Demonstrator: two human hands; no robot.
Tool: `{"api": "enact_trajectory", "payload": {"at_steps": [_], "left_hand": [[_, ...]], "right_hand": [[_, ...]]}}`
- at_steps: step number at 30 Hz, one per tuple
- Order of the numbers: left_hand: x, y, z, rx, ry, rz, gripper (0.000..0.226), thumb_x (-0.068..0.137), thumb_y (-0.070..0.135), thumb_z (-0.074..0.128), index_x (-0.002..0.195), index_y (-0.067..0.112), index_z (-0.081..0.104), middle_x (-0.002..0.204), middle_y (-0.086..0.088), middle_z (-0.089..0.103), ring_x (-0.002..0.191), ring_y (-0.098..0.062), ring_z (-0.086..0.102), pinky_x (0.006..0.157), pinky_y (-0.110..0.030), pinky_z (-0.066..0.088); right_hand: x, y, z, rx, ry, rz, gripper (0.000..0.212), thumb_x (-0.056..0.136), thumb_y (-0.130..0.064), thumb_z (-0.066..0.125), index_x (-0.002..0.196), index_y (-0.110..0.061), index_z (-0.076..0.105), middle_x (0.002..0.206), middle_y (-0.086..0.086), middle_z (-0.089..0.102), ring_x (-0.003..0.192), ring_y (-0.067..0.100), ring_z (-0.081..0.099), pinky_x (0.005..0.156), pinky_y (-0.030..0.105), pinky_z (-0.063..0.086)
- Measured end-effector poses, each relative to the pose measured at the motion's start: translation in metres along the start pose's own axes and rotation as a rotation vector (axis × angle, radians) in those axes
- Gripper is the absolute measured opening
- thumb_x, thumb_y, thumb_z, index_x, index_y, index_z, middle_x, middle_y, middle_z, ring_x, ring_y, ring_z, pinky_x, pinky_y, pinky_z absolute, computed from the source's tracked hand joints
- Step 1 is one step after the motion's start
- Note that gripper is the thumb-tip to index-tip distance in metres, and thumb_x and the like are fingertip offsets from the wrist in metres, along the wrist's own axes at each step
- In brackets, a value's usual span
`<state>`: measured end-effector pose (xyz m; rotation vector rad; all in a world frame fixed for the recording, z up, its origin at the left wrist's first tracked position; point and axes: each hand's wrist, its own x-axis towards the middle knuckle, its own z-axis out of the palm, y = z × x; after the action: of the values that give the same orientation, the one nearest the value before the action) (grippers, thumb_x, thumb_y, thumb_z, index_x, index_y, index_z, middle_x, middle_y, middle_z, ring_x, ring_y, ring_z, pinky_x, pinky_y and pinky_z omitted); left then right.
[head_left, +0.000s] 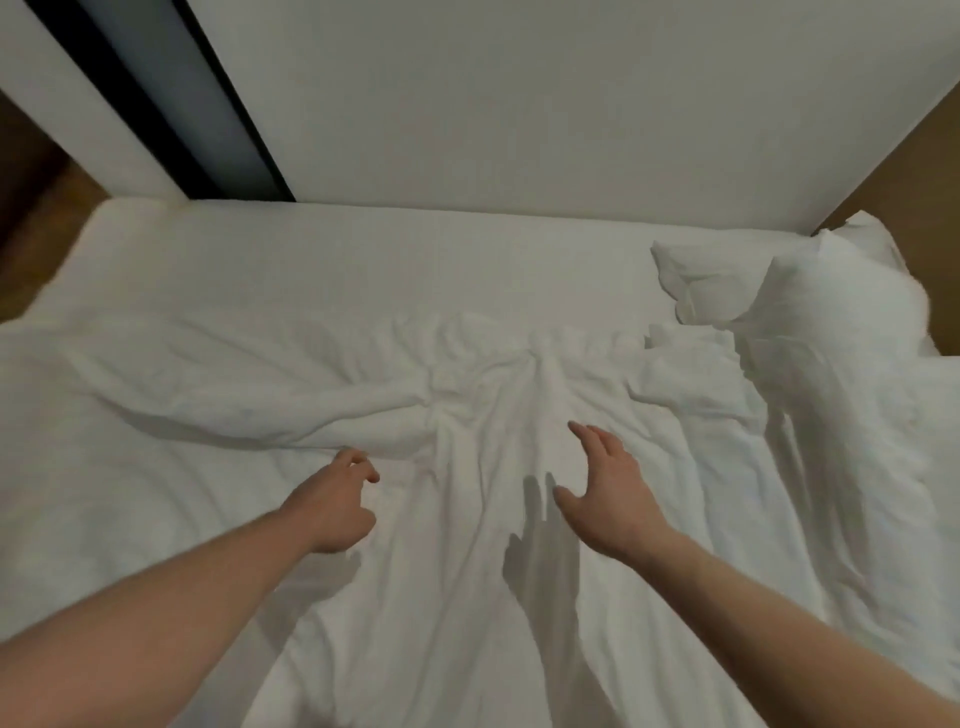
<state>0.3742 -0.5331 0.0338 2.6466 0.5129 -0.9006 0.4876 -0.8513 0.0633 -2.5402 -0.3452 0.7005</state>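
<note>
A crumpled white duvet (467, 395) lies bunched across the middle of a bed with a white sheet (363, 249). My left hand (337, 504) hovers at the duvet's near fold, fingers loosely curled and holding nothing. My right hand (605, 483) hangs over the duvet with straight, spread fingers, casting a shadow on the cloth below it. Both forearms reach in from the bottom edge.
Two white pillows (810, 296) are heaped at the bed's far right corner. A white wall (519, 104) stands behind the bed, with a dark vertical strip (171, 93) at the left. Brown floor (36, 208) shows at the left and right.
</note>
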Motion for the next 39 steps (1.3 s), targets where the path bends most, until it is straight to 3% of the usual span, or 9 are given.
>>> {"api": "enact_trajectory", "payload": {"at_steps": [10, 17, 20, 22, 26, 30, 34, 37, 39], "left_hand": [[-0.005, -0.238, -0.025, -0.093, 0.066, -0.266, 0.064, 0.088, 0.029, 0.062, 0.147, 0.018, 0.041, 0.152, 0.004, 0.026, 0.122, -0.022, 0.058, 0.103, -0.036, 0.047], [0.075, -0.366, -0.011, -0.539, 0.210, -0.455, 0.118, 0.079, 0.051, 0.076, 0.158, 0.043, -0.010, 0.151, -0.013, 0.040, 0.123, -0.036, 0.059, 0.096, -0.039, 0.055], [0.115, -0.388, 0.003, -1.170, 0.248, -0.614, 0.113, 0.077, 0.060, 0.078, 0.160, 0.027, 0.008, 0.144, -0.005, 0.050, 0.097, -0.025, 0.073, 0.065, -0.030, 0.063], [0.136, -0.397, 0.011, -1.360, 0.222, -0.621, 0.095, 0.078, 0.066, 0.074, 0.148, 0.014, 0.038, 0.129, -0.005, 0.061, 0.087, -0.023, 0.075, 0.068, -0.031, 0.063], [0.166, -0.404, 0.001, -1.539, 0.187, -0.500, 0.060, 0.083, 0.070, 0.066, 0.117, 0.021, 0.064, 0.108, -0.001, 0.074, 0.092, -0.022, 0.075, 0.078, -0.037, 0.061], [0.175, -0.381, -0.060, -1.435, 0.314, -0.339, 0.017, 0.098, 0.033, 0.065, 0.087, 0.020, 0.060, 0.104, -0.001, 0.075, 0.072, -0.010, 0.073, 0.071, -0.032, 0.055], [0.188, -0.372, -0.161, -1.319, 0.657, -0.263, 0.030, 0.086, 0.036, 0.069, 0.066, 0.016, 0.057, 0.086, -0.006, 0.077, 0.072, -0.022, 0.076, 0.074, -0.039, 0.062], [0.181, -0.367, -0.202, -1.127, 0.608, -0.191, 0.030, 0.088, 0.049, 0.067, 0.105, 0.024, 0.070, 0.113, -0.006, 0.074, 0.085, -0.021, 0.069, 0.083, -0.031, 0.059], [0.171, -0.359, -0.194, -0.835, 0.372, -0.138, 0.062, 0.093, 0.051, 0.065, 0.147, 0.026, 0.047, 0.139, -0.006, 0.059, 0.112, -0.024, 0.064, 0.092, -0.028, 0.048]], "right_hand": [[0.045, -0.179, 0.165, -0.065, -0.178, -0.110, 0.083, 0.092, -0.033, 0.067, 0.162, -0.020, 0.024, 0.167, 0.007, 0.022, 0.146, 0.032, 0.036, 0.119, 0.039, 0.031], [0.132, -0.249, 0.273, -0.026, -0.069, -0.027, 0.094, 0.087, -0.029, 0.075, 0.163, -0.020, 0.019, 0.169, 0.011, 0.011, 0.146, 0.034, 0.040, 0.111, 0.043, 0.040], [0.162, -0.253, 0.308, -0.072, -0.034, -0.027, 0.113, 0.084, -0.037, 0.081, 0.164, -0.029, 0.002, 0.164, 0.014, 0.023, 0.138, 0.037, 0.048, 0.102, 0.047, 0.047], [0.176, -0.255, 0.326, -0.086, 0.020, 0.045, 0.117, 0.081, -0.050, 0.080, 0.162, -0.036, -0.003, 0.143, 0.015, 0.046, 0.122, 0.041, 0.059, 0.092, 0.048, 0.050], [0.192, -0.261, 0.334, -0.111, 0.114, 0.104, 0.040, 0.091, -0.046, 0.067, 0.119, -0.020, 0.057, 0.116, 0.022, 0.069, 0.108, 0.045, 0.063, 0.079, 0.044, 0.046], [0.192, -0.299, 0.283, 0.024, 0.392, 0.075, 0.024, 0.091, -0.034, 0.062, 0.102, -0.013, 0.061, 0.102, 0.017, 0.071, 0.102, 0.043, 0.064, 0.080, 0.045, 0.050], [0.211, -0.346, 0.216, 0.081, 0.644, -0.053, 0.031, 0.090, -0.033, 0.061, 0.115, -0.014, 0.063, 0.109, 0.011, 0.070, 0.108, 0.038, 0.063, 0.085, 0.042, 0.049], [0.237, -0.365, 0.192, 0.087, 0.351, -0.016, 0.072, 0.092, -0.036, 0.067, 0.156, -0.021, 0.037, 0.140, 0.008, 0.062, 0.124, 0.036, 0.060, 0.104, 0.044, 0.049], [0.240, -0.373, 0.194, 0.104, 0.079, 0.056, 0.105, 0.089, -0.035, 0.076, 0.165, -0.026, 0.004, 0.155, 0.009, 0.048, 0.129, 0.037, 0.057, 0.109, 0.044, 0.047]]}}
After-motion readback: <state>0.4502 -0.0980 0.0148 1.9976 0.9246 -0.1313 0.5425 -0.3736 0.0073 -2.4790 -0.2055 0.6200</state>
